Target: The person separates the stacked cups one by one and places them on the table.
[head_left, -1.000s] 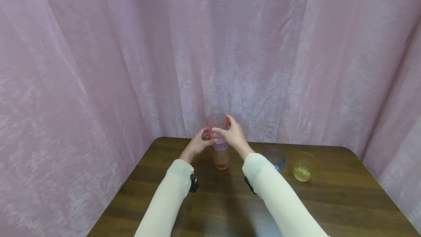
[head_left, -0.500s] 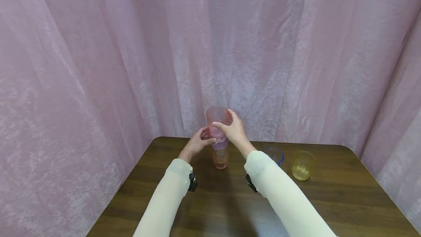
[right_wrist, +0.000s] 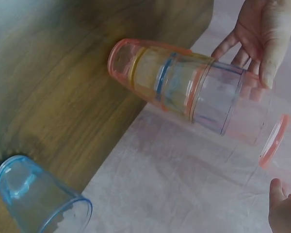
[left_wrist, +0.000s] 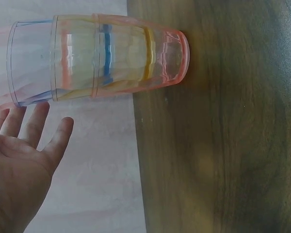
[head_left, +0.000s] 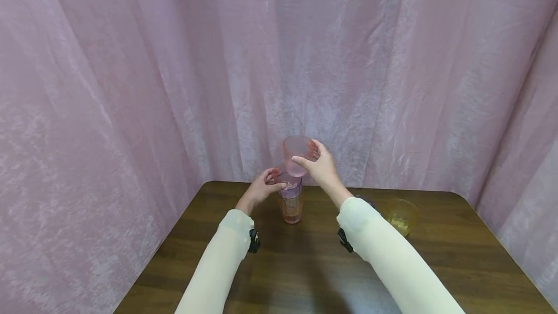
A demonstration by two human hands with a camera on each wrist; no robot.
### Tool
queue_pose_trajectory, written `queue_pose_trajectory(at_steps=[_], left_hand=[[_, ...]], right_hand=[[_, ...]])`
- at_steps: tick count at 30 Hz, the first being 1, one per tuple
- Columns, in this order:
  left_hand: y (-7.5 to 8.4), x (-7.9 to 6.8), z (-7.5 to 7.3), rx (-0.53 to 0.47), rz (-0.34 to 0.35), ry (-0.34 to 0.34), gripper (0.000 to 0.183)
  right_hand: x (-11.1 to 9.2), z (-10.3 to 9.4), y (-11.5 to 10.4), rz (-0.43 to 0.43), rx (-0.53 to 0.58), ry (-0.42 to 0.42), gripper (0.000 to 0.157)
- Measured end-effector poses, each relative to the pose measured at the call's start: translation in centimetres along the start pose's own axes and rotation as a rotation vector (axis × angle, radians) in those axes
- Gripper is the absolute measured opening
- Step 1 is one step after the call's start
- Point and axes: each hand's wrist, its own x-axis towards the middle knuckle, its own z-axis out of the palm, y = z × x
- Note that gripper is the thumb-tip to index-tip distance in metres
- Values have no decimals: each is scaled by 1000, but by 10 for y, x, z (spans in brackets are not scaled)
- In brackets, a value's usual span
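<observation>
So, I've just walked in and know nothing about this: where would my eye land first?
Probably on the tower of nested, see-through tinted cups, upright near the far edge of the wooden table. The right grip holds a pink cup over its top, while the left grip holds its upper part. Next come the pink curtain filling the background and the yellow cup off to the right.

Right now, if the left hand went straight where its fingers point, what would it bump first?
The cup stack, most likely: the left hand looks very close to it, maybe touching.
</observation>
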Motion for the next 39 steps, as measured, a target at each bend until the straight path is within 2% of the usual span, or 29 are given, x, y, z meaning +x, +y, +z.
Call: queue_pose_trajectory(at_steps=[10, 17, 30, 39], left_hand=[[2, 1, 1, -5, -15, 22, 67], [3, 1, 0, 6, -17, 30, 68], [1, -2, 2, 25, -33, 41, 71], [1, -1, 0, 23, -22, 5, 69]], right_hand=[[-5, -31, 0, 13, -28, -5, 98], [-17, -53, 0, 20, -23, -1, 94], [-49, -87, 30, 44, -55, -78, 97], [-80, -107, 47, 64, -65, -72, 92]])
